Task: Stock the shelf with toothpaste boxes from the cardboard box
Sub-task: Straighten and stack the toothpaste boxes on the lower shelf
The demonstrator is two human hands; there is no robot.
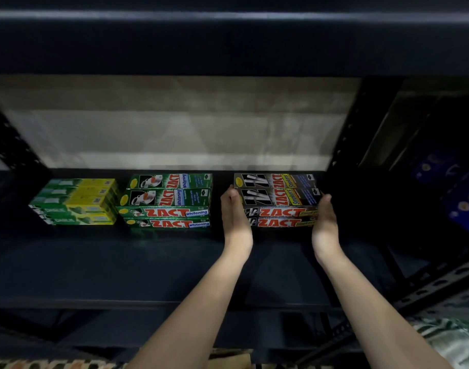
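- Nearest, a strip of brown cardboard (228, 359) shows at the bottom edge, mostly out of view.
- Two bare forearms reach forward over the dark shelf (95, 267).
- The left hand (234, 211) presses flat against the left end of the black Smokers boxes (278, 199); the right hand (324, 218) presses the right end. The fingers of both are extended, clamping the stack between the palms.
- That stack sits far back on the shelf, two layers high.
- Left of it, apart, stands the green Whitening stack (167, 201).
- Farther left lies the green-and-yellow stack (76, 202).
- Behind everything is a pale wall (175, 123).
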